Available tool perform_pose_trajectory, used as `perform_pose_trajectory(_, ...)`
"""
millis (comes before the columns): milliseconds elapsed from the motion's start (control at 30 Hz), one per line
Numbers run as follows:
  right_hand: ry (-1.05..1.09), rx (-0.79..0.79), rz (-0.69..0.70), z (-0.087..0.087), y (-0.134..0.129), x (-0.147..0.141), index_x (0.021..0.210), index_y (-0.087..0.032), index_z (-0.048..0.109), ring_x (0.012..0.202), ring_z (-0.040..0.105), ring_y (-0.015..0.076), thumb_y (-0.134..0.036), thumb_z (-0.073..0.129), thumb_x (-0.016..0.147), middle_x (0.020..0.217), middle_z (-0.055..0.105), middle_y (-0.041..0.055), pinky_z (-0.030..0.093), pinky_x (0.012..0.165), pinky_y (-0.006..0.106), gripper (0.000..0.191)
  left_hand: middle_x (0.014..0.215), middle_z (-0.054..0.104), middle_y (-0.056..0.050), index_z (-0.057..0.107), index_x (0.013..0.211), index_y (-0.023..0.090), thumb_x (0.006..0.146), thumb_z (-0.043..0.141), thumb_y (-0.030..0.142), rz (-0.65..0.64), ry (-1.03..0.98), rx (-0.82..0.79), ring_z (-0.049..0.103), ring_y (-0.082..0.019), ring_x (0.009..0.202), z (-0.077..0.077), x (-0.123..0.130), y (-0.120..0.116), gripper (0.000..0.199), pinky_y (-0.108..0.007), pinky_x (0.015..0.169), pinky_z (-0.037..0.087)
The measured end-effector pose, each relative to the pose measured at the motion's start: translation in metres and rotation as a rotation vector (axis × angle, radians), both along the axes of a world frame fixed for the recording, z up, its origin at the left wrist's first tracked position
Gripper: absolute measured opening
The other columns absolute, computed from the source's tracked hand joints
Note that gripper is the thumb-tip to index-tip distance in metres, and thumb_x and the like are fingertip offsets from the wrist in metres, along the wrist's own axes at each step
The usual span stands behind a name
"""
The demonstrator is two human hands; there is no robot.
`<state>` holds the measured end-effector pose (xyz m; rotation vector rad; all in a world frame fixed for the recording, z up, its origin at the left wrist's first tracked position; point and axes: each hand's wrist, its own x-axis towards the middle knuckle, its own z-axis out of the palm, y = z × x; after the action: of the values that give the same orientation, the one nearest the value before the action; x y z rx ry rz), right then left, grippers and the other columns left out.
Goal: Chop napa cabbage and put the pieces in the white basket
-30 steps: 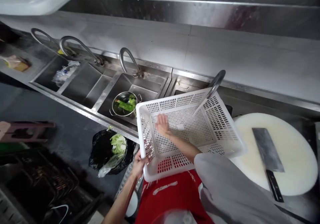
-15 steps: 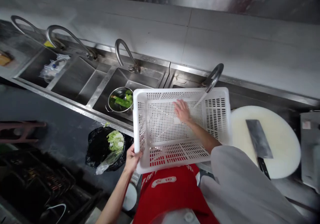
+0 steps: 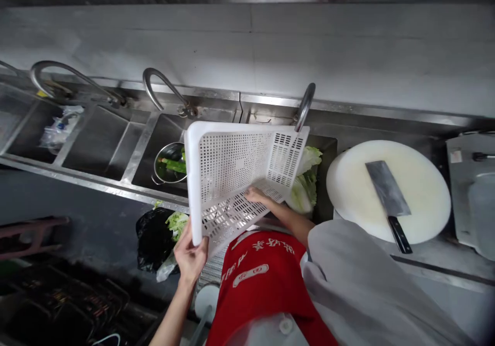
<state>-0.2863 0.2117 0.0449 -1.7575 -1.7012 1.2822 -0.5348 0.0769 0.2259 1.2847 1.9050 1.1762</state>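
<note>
In the head view, far to the left, a pink stool stands on the floor, and some clear plastic bags lie in a metal sink. Next, a shiny pot sits in another sink, with green stalks in it. Below, on the floor side, is a black trash bag with pale green leaves at its opening. The left hand is closed on the near left corner of the white basket, with its fingers and thumb pinched on the rim. The basket is tipped up on its side, full of little holes, and it is over the sinks, in front of the person's red apron. The right hand is inside the basket, by the lower side wall. Its fingers look close to each other, but I cannot tell if they are bent shut or lying flat. Past the basket, big leafy greens lie in the sink, and a bent tap stands behind. On the right, a big knife lies flat on a round white board, its black handle poking over the near edge.
</note>
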Motion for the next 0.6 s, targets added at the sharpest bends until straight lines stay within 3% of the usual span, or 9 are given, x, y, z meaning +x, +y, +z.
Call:
perform_pose_trajectory(100, 0.083, -0.008, -0.245, 0.013, 0.005, 0.032, 0.087, -0.020, 0.076, 0.106, 0.070, 0.0324, -0.033, 0.066, 0.083, 0.086, 0.077, 0.0087, 0.054, 0.103, 0.045, 0.016, 0.102, 0.074, -0.010, 0.075, 0.080, 0.018, 0.065, 0.077, 0.031, 0.022, 0.174, 0.091, 0.070, -0.031, 0.101, 0.009, -0.024, -0.017, 0.021, -0.034, 0.087, 0.058)
perform_pose_trajectory(200, 0.129, 0.154, -0.565, 0.035, 0.013, 0.089, 0.104, -0.018, 0.074, 0.121, 0.065, 0.0315, -0.034, 0.056, 0.087, 0.117, 0.076, 0.0129, 0.049, 0.114, 0.047, 0.030, 0.083, 0.071, -0.006, 0.072, 0.071, 0.018, 0.067, 0.078, 0.032, 0.066, 0.355, 0.217, 0.067, -0.024, 0.079, 0.023, -0.044, -0.036, 0.015, -0.032, 0.071, 0.054)
perform_pose_trajectory(300, 0.247, 0.293, -0.819, 0.065, 0.042, 0.144, 0.127, -0.019, 0.064, 0.123, 0.063, 0.0250, -0.038, 0.046, 0.094, 0.134, 0.070, 0.0119, 0.053, 0.109, 0.043, 0.042, 0.065, 0.061, -0.001, 0.065, 0.063, 0.018, 0.067, 0.079, 0.025, 0.055, 0.423, 0.340, 0.056, -0.018, 0.062, 0.038, -0.052, -0.048, 0.016, -0.031, 0.059, 0.043)
perform_pose_trajectory(367, 0.541, 0.330, -0.907, 0.090, 0.078, 0.169, 0.136, -0.022, 0.056, 0.113, 0.068, 0.0207, -0.041, 0.047, 0.097, 0.132, 0.070, 0.0084, 0.058, 0.099, 0.039, 0.044, 0.059, 0.057, 0.000, 0.060, 0.059, 0.019, 0.066, 0.079, 0.023, 0.067, 0.418, 0.406, 0.051, -0.016, 0.058, 0.045, -0.049, -0.049, 0.020, -0.031, 0.057, 0.040)
perform_pose_trajectory(467, 1.029, 0.308, -0.865, 0.129, 0.138, 0.182, 0.127, -0.022, 0.060, 0.101, 0.072, 0.0191, -0.049, 0.045, 0.103, 0.114, 0.074, 0.0056, 0.061, 0.092, 0.038, 0.039, 0.057, 0.055, 0.001, 0.058, 0.058, 0.019, 0.065, 0.079, 0.025, 0.117, 0.410, 0.467, 0.049, -0.016, 0.057, 0.051, -0.037, -0.046, 0.023, -0.032, 0.057, 0.039)
perform_pose_trajectory(600, 1.140, 0.250, -0.852, 0.160, 0.186, 0.161, 0.115, -0.019, 0.063, 0.094, 0.072, 0.0180, -0.056, 0.027, 0.110, 0.099, 0.073, 0.0068, 0.062, 0.088, 0.036, 0.052, 0.059, 0.052, 0.003, 0.057, 0.059, 0.019, 0.065, 0.078, 0.024, 0.204, 0.387, 0.423, 0.047, -0.014, 0.059, 0.053, -0.016, -0.053, 0.023, -0.030, 0.057, 0.037)
